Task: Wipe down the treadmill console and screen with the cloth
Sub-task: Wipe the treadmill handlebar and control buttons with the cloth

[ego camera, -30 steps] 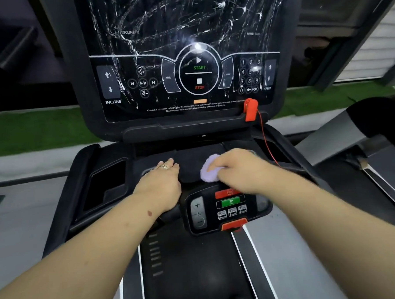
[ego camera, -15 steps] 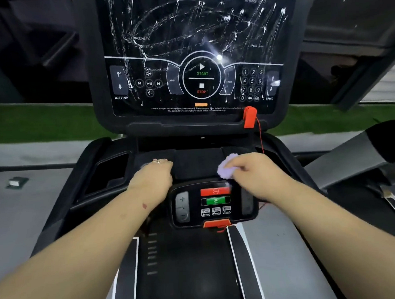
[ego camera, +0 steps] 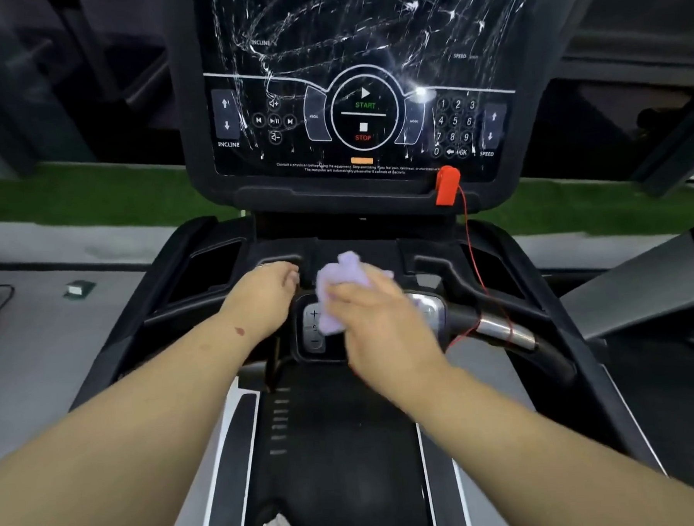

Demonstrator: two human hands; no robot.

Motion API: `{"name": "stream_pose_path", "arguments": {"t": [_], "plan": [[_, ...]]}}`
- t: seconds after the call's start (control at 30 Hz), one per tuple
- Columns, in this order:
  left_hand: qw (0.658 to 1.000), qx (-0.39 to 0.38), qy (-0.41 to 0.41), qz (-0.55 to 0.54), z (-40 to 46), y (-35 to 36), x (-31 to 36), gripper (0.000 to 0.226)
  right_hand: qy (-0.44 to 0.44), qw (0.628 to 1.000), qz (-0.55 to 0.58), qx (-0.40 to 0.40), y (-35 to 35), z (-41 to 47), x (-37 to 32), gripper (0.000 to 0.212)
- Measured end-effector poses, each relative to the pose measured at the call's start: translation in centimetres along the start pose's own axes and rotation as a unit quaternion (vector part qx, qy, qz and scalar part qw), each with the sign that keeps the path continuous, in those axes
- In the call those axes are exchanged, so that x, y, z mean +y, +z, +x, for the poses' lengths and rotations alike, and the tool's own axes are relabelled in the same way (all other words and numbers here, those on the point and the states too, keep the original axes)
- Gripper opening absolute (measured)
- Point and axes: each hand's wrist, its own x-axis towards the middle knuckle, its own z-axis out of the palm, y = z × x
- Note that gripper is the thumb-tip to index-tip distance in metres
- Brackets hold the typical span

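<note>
The treadmill screen [ego camera: 360,81] stands upright ahead, black and streaked with white wet marks. Below it lies the black console tray [ego camera: 280,242]. A small button panel [ego camera: 313,329] sits at the middle of the handlebar, mostly covered. My right hand [ego camera: 377,325] presses a crumpled lilac cloth [ego camera: 344,281] onto that panel, its fingers over the cloth. My left hand [ego camera: 264,295] grips the left part of the handlebar beside the panel, a ring on one finger.
A red safety key [ego camera: 446,186] clips to the screen's lower right, its red cord [ego camera: 474,264] running down to the chrome handlebar grip [ego camera: 501,331]. Cup recesses [ego camera: 209,270] flank the tray. The black belt [ego camera: 339,444] runs below. Green turf [ego camera: 72,192] lies beyond.
My right hand has slid the cloth left and down from the tray's back onto the small button panel, covering its buttons. My left hand has stayed on the handlebar.
</note>
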Motion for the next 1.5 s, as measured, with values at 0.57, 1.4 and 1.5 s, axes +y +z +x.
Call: {"name": "stream_pose_path", "arguments": {"t": [0.57, 1.4, 1.5], "plan": [[0.990, 0.052, 0.032, 0.124, -0.4, -0.1, 0.5, 0.034, -0.110, 0.994, -0.019, -0.005, -0.7, -6.8, 6.5, 0.049], [0.949, 0.118, 0.168, 0.238, 2.5, -5.2, 3.3, 0.075, 0.143, 0.940, 0.277, 0.141, -5.1, 6.6, 3.3, 0.030], [0.943, 0.122, 0.195, 0.242, 3.7, -6.2, 3.6, 0.077, 0.114, 0.955, 0.239, 0.134, -4.8, 9.3, 3.9, 0.013]]}}
